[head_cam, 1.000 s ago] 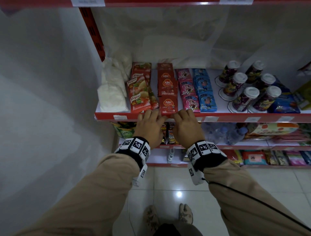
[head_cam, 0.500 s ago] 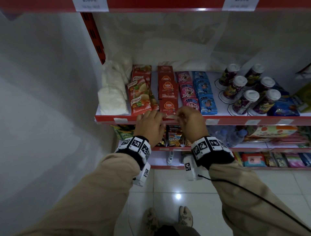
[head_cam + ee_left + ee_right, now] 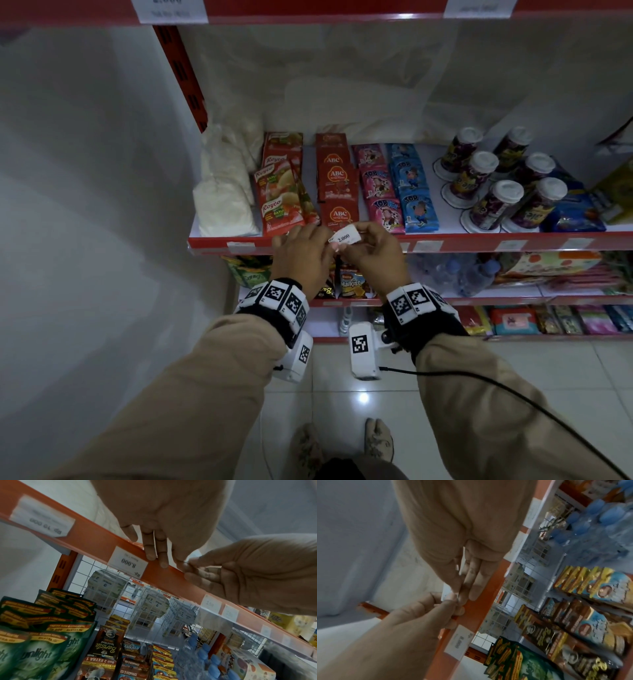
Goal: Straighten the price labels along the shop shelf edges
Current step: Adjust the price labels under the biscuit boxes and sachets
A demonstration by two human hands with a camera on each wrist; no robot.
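Observation:
A white price label (image 3: 344, 236) printed 2.000 is off the red shelf edge (image 3: 479, 240), held just in front of it. My left hand (image 3: 327, 245) pinches its left end and my right hand (image 3: 352, 245) pinches its right part. In the left wrist view the left hand (image 3: 171, 561) has two straight fingers (image 3: 150, 550) resting on the rail, and the right hand (image 3: 192, 568) meets it from the right. An 8.000 label (image 3: 127, 562) sits in the rail just left of my hands. The right wrist view shows the pinched label (image 3: 446, 595) edge-on.
Royco sachets (image 3: 281, 202), ABC sachets (image 3: 337, 185), Top sachets (image 3: 397, 192) and lidded cups (image 3: 496, 195) fill the shelf. Several more labels (image 3: 510, 245) sit along the edge to the right. Below are Malkist packs (image 3: 351, 279) and water bottles (image 3: 459, 274). A white wall (image 3: 85, 205) stands at the left.
Both hands lay over the shelf edge before. They have since pulled the 2.000 label out of the rail and now hold it up between them.

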